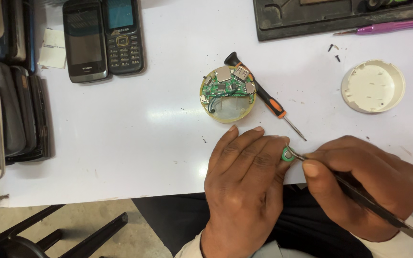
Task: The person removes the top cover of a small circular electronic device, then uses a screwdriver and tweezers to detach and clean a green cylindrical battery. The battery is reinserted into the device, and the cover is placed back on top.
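Note:
My left hand (244, 177) rests at the near edge of the white table (135, 143) and pinches a small green round cell (288, 154) between its fingers. In my right hand (359, 184) I grip dark metal tweezers (364, 198), and their tips touch the green cell. Just beyond my hands lies an opened round device (227, 94) with a green circuit board inside. A black-and-orange screwdriver (264, 95) lies beside it, pointing toward my right hand.
A white round cover (373, 86) sits at the right, with two small black screws (334, 52) near it. Two dark phones (102, 38) lie at the far left, several more phones (10, 95) stack along the left edge. A black tray (340, 16) and purple tool (393, 26) are at the back.

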Available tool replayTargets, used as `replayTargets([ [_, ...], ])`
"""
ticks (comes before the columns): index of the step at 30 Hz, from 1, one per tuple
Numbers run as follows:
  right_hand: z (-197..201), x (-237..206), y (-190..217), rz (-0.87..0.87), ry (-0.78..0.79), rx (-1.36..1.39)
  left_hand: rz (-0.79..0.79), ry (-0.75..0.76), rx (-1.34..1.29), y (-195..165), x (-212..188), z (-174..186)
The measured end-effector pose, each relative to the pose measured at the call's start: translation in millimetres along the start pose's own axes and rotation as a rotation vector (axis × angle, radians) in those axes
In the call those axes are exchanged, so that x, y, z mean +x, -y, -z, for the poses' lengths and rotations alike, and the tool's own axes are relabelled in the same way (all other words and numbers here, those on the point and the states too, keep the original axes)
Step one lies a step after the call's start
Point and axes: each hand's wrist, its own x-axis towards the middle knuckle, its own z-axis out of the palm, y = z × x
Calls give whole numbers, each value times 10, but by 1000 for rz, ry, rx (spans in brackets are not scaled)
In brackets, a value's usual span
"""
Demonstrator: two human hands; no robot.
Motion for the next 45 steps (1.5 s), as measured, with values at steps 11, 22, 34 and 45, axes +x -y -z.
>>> replayTargets([
  [11,-7,-6,-41,58,8,-17,10,5,-5,-1,1,6],
  [22,11,8,-7,22,19,-25,1,10,-4,0,1,-2],
  [34,-14,56,32,69,-14,-2,4,11,-7,3,0,-6],
  [45,-12,20,-2,38,12,-2,0,14,-15,6,-3,6],
])
